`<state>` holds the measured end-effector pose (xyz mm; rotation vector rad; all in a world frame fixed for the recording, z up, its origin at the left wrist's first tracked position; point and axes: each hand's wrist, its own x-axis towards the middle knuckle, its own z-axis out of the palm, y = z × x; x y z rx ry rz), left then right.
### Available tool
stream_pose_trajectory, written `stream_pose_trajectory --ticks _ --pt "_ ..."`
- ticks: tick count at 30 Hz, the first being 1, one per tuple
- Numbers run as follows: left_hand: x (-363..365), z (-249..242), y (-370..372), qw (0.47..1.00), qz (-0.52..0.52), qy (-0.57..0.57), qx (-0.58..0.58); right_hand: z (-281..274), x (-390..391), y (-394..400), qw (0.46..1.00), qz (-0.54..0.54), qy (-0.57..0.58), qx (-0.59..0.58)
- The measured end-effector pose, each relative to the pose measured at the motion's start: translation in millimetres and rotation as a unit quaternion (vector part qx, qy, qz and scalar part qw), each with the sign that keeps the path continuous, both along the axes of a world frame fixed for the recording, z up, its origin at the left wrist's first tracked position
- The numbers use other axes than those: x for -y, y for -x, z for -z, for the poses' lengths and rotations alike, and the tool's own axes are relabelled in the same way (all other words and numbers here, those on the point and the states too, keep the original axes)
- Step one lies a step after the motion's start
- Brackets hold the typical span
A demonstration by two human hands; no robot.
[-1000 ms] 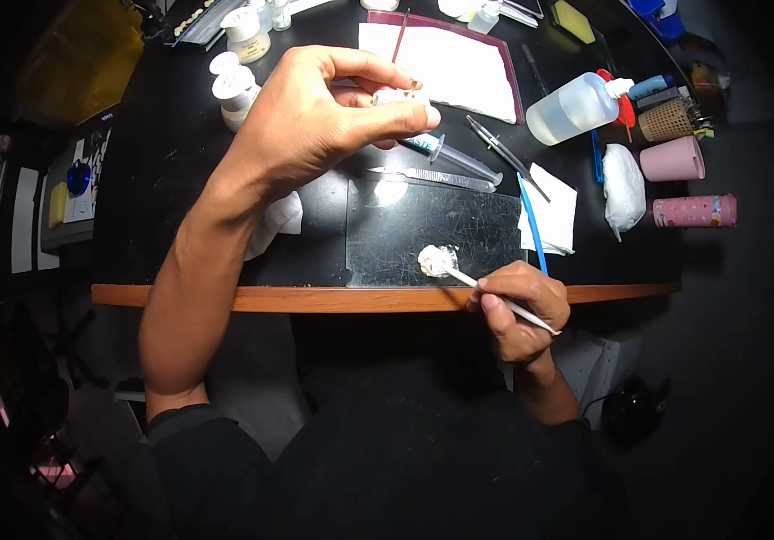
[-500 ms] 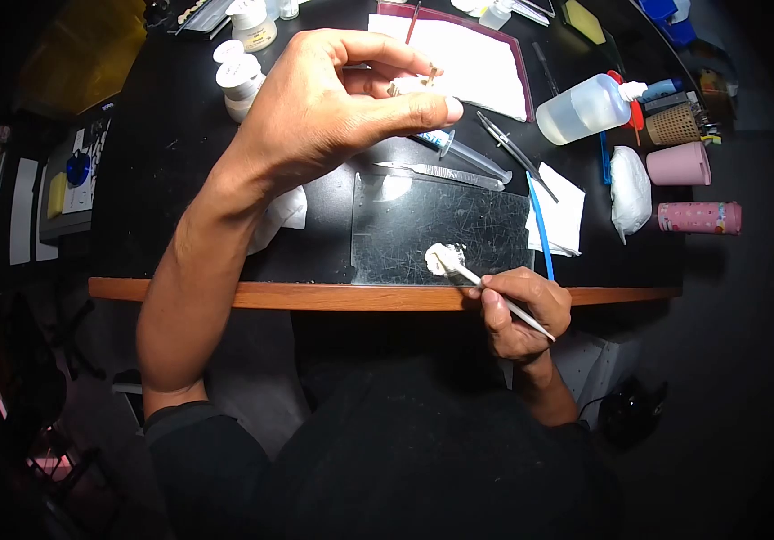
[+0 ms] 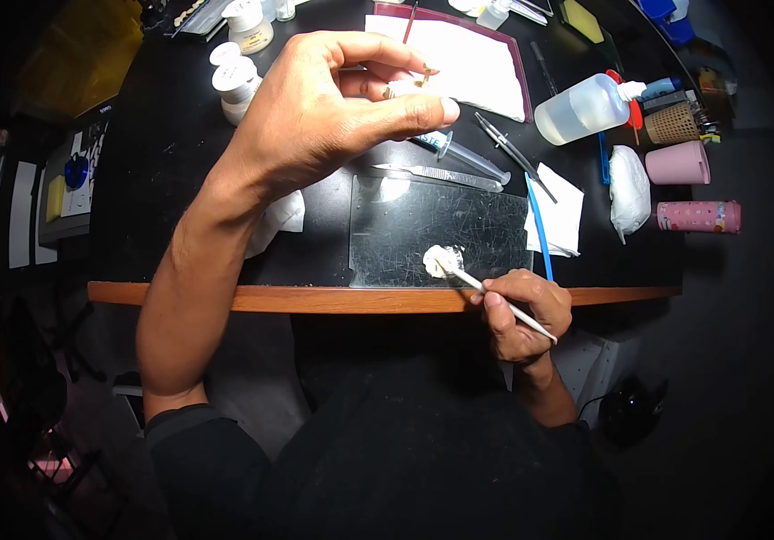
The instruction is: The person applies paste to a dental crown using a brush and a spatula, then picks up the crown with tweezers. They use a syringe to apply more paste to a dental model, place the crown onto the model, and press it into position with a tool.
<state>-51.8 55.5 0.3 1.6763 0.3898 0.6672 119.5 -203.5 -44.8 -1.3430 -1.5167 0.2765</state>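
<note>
My left hand (image 3: pixel 351 99) is raised over the table, thumb and fingers closed on a small white and gold-coloured piece (image 3: pixel 419 82), mostly hidden by the fingers. Low on the right, my right hand (image 3: pixel 527 315) grips a slim white mixing stick (image 3: pixel 477 283) like a pen. The stick's tip rests in a dab of thick white paste (image 3: pixel 441 261) on a scratched glass slab (image 3: pixel 387 234). Beneath the left hand lies a syringe (image 3: pixel 472 158) with a blue-lettered label, and a metal scalpel-shaped tool (image 3: pixel 441 175) lies along the slab's far edge.
Tweezers (image 3: pixel 513 153), a folded white tissue (image 3: pixel 562 216) and a blue strip (image 3: pixel 540 225) lie right of the slab. Farther right are a clear squeeze bottle (image 3: pixel 580 110) and a pink cup (image 3: pixel 677 164). White-lidded jars (image 3: pixel 236 79) stand left; a maroon tray (image 3: pixel 517 67) sits at the back.
Almost nothing differs. The view has shifted very slightly, and the stick's tip stays in the paste while both hands keep their holds.
</note>
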Motion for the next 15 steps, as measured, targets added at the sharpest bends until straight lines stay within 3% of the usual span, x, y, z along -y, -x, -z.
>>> stream_pose_trajectory --ticks 8,15 --pt "-0.1 -0.1 0.4 1.0 0.003 0.008 -0.015 1.9 0.5 -0.2 1.0 -0.001 -0.001 -0.001" --pt "-1.8 1.0 0.3 0.995 0.033 0.09 0.024 2.1 0.3 0.6 1.0 0.002 -0.003 0.002"
